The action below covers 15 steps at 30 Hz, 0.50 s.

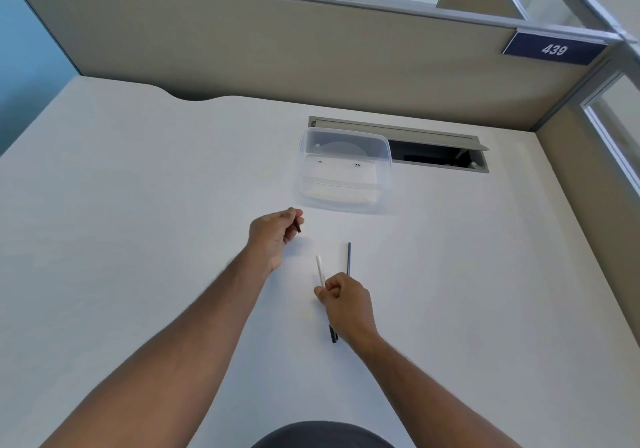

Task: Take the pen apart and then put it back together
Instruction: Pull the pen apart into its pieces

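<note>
White desk (138, 205) fills the view. At left, the left hand (273, 234) pinches a small dark pen piece (298, 228) between curled fingers. Behind sits a clear plastic box (343, 170). Further right, the right hand (343, 300) is closed around a white pen tube (320, 269), beside a thin dark refill (348, 257) on the desk.

A container (344, 170) is set on the desk (138, 222) beyond both hands; a thin rod (348, 257) is laid just beyond the right hand (346, 304), right of the left hand (273, 236).
</note>
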Tool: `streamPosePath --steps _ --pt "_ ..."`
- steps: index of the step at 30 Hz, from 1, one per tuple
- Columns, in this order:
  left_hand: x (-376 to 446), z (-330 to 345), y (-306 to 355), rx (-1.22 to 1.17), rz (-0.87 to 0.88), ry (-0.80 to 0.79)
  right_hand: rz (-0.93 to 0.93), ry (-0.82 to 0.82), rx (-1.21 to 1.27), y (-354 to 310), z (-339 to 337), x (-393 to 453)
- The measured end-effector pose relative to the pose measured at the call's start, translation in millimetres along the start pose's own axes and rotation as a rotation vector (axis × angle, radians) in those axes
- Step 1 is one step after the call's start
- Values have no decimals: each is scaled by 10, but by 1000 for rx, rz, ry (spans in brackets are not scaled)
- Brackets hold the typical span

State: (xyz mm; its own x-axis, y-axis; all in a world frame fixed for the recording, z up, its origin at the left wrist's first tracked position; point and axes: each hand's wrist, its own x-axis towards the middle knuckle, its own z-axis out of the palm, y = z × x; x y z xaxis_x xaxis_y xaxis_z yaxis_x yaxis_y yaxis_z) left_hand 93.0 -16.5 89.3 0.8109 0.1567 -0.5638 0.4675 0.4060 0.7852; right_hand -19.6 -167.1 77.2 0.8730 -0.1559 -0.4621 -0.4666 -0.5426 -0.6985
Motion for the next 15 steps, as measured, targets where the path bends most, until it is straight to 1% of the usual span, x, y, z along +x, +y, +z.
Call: streamPosePath --steps 2,4,6,10,12,15 --pt "-20 4 -58 137 7 -5 -18 -13 29 1 -38 35" --pt "-37 -20 -181 286 35 5 -12 -41 138 -41 -85 60" --pt "-25 -64 -297 454 99 27 -23 -68 228 -62 -137 73" --pt "-58 -108 -393 809 267 74 -63 -108 296 -75 -217 117" --pt "-56 -107 -419 902 318 99 -57 -118 375 -76 -253 154" --pt "-26 -100 -460 956 359 106 -33 -156 500 -101 -332 211"
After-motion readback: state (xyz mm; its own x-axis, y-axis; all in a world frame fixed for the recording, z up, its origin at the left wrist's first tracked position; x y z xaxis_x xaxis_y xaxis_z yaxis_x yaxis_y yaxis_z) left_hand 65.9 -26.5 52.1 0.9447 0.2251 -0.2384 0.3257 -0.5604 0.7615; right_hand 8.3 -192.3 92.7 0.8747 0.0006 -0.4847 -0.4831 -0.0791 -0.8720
